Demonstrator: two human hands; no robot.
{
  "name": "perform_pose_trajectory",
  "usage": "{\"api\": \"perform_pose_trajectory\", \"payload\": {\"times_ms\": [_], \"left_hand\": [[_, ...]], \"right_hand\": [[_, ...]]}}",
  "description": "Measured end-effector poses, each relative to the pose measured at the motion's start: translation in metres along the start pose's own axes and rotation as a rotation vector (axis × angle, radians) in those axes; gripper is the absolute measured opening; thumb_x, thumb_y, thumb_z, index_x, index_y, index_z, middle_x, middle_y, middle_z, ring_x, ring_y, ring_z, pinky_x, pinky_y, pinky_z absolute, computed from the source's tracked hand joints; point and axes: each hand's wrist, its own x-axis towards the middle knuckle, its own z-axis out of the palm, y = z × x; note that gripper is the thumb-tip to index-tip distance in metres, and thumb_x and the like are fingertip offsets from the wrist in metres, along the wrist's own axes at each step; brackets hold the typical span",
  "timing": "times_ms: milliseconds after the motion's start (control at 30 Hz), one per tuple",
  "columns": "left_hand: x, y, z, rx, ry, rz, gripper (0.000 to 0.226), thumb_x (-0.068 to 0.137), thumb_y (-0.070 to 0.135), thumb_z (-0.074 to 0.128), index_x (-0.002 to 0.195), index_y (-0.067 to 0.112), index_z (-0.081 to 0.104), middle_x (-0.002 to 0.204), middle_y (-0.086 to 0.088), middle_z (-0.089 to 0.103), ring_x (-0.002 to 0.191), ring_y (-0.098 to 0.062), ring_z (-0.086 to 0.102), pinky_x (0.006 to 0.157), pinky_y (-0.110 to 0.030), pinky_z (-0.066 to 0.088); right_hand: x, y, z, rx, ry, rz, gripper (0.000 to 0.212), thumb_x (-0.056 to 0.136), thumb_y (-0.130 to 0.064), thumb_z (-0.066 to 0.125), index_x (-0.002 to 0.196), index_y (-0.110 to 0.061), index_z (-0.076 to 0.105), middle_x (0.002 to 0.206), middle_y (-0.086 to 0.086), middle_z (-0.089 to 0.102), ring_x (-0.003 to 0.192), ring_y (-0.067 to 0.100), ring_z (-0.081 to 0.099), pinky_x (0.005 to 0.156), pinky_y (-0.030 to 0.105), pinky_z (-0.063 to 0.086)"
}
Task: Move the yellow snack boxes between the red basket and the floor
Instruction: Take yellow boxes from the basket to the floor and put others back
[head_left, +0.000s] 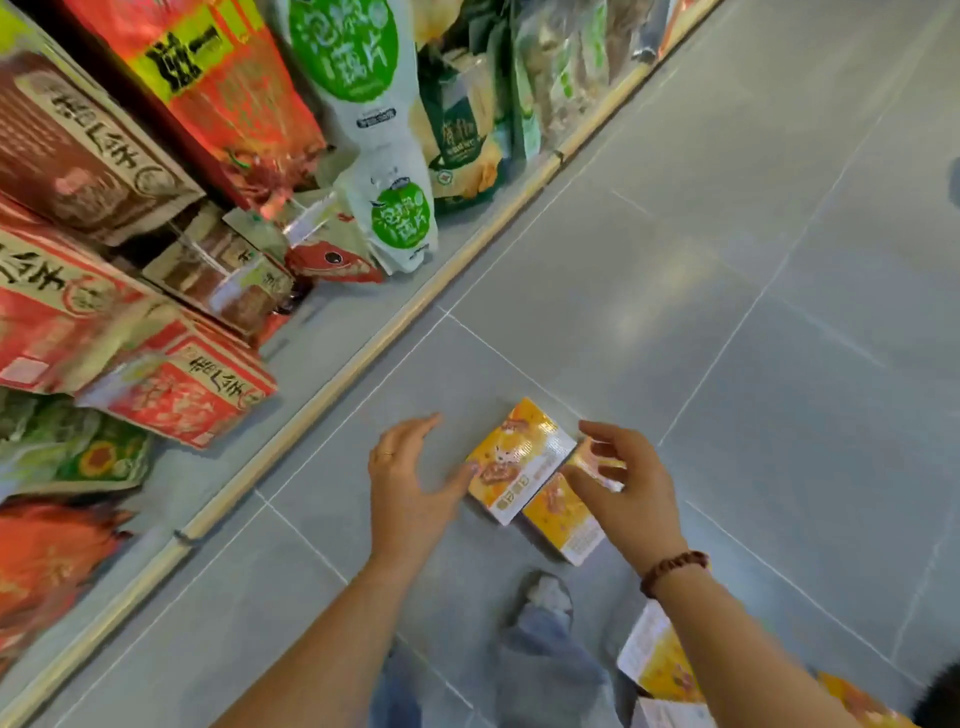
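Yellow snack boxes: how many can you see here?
5, I think: two boxes side by side on the floor between the left hand and right hand, three more partly cut off at bottom right. The right arm may hide others.

Left grip (410, 478) splayed open, right grip (623, 478) fingers curled, pinching

top box (519, 457): flat on the grey floor (727, 312), yellow, cartoon print facing up.
second box (563, 525): touching the top box on its near right side, also lying flat.
left hand (410, 483): just left of the top box, fingers spread and straight, thumb tip right at its edge.
right hand (623, 483): just right of the top box, fingertips pinching a blurred yellow pack (597, 462).
bracelet (672, 566): beaded, on the right wrist.
spare boxes (660, 660): well below and right of the top box, partly behind the forearm.
shelf (363, 353): well left of the top box, crammed with red and green snack bags.
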Motion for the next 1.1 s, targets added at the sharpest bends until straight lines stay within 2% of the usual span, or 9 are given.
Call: {"api": "perform_pose_trajectory", "payload": {"times_ms": [100, 267, 433, 567, 667, 733, 867, 967, 1100], "left_hand": [[0.007, -0.047, 0.06, -0.033, 0.059, -0.106, 0.058, 0.067, 0.026, 0.081, 0.12, 0.026, 0.057, 0.118, 0.009, 0.049, 0.115, -0.01, 0.042, 0.09, 0.002, 0.023], [0.002, -0.142, 0.149, -0.002, 0.083, -0.224, 0.058, 0.068, 0.029, 0.08, 0.121, 0.027, 0.057, 0.125, -0.001, 0.05, 0.12, -0.017, 0.042, 0.101, -0.026, 0.033], [-0.005, -0.228, 0.226, 0.002, 0.07, -0.286, 0.064, 0.066, 0.026, 0.082, 0.123, 0.033, 0.053, 0.135, -0.005, 0.044, 0.129, -0.021, 0.036, 0.102, -0.022, 0.025], [-0.013, -0.27, 0.276, -0.104, 0.073, -0.292, 0.075, 0.065, 0.019, 0.083, 0.126, 0.042, 0.045, 0.144, -0.005, 0.03, 0.136, -0.015, 0.027, 0.102, -0.013, 0.022], [-0.017, -0.288, 0.303, -0.131, 0.067, -0.265, 0.08, 0.065, 0.02, 0.084, 0.133, 0.035, 0.044, 0.15, -0.007, 0.019, 0.135, 0.005, 0.017, 0.093, 0.006, 0.018], [-0.016, -0.297, 0.315, -0.153, 0.081, -0.254, 0.084, 0.064, 0.018, 0.084, 0.134, 0.035, 0.04, 0.149, -0.006, 0.019, 0.126, 0.023, 0.014, 0.089, 0.008, 0.021], [-0.012, -0.304, 0.33, -0.173, 0.074, -0.278, 0.094, 0.066, 0.024, 0.083, 0.142, 0.04, 0.029, 0.149, -0.002, 0.019, 0.133, -0.005, 0.028, 0.096, -0.009, 0.035], [-0.012, -0.302, 0.33, -0.172, 0.053, -0.287, 0.099, 0.067, 0.023, 0.082, 0.144, 0.039, 0.023, 0.149, -0.005, 0.016, 0.129, -0.004, 0.027, 0.092, -0.003, 0.028], [-0.01, -0.293, 0.295, -0.159, 0.016, -0.295, 0.107, 0.066, 0.025, 0.083, 0.142, 0.047, 0.011, 0.149, -0.009, 0.013, 0.134, -0.016, 0.029, 0.104, -0.021, 0.032]], "right_hand": [[0.058, 0.059, 0.021, -0.064, -0.066, -0.039, 0.043, 0.074, -0.011, 0.075, 0.105, -0.036, 0.058, 0.105, -0.009, 0.057, 0.096, -0.002, 0.055, 0.075, 0.011, 0.043], [0.124, 0.164, 0.075, -0.192, -0.18, -0.076, 0.046, 0.074, -0.016, 0.076, 0.116, -0.029, 0.06, 0.111, -0.009, 0.053, 0.097, 0.004, 0.054, 0.086, 0.025, 0.046], [0.17, 0.258, 0.118, -0.307, -0.235, -0.102, 0.058, 0.074, -0.022, 0.077, 0.127, -0.027, 0.054, 0.127, -0.001, 0.046, 0.117, 0.016, 0.048, 0.097, 0.03, 0.041], [0.193, 0.317, 0.138, -0.506, -0.274, -0.122, 0.069, 0.072, -0.031, 0.078, 0.133, -0.034, 0.046, 0.146, 0.008, 0.028, 0.135, 0.021, 0.03, 0.105, 0.034, 0.032], [0.205, 0.346, 0.146, -0.7, -0.34, -0.118, 0.083, 0.067, -0.044, 0.079, 0.137, -0.047, 0.035, 0.155, 0.009, 0.01, 0.142, 0.029, 0.015, 0.112, 0.049, 0.026], [0.214, 0.358, 0.147, -0.796, -0.404, -0.065, 0.091, 0.066, -0.05, 0.077, 0.138, -0.054, 0.023, 0.157, 0.008, -0.001, 0.143, 0.032, 0.009, 0.114, 0.052, 0.019], [0.233, 0.364, 0.145, -0.819, -0.473, -0.003, 0.106, 0.057, -0.06, 0.077, 0.137, -0.062, 0.007, 0.148, 0.008, 0.021, 0.136, 0.032, 0.024, 0.107, 0.056, 0.03], [0.231, 0.358, 0.148, -0.828, -0.458, -0.005, 0.109, 0.056, -0.058, 0.079, 0.137, -0.061, 0.006, 0.135, 0.007, 0.031, 0.126, 0.031, 0.033, 0.102, 0.055, 0.036], [0.209, 0.33, 0.157, -0.825, -0.423, -0.051, 0.111, 0.056, -0.056, 0.08, 0.139, -0.057, 0.008, 0.131, 0.009, 0.033, 0.123, 0.03, 0.035, 0.1, 0.054, 0.038]]}}
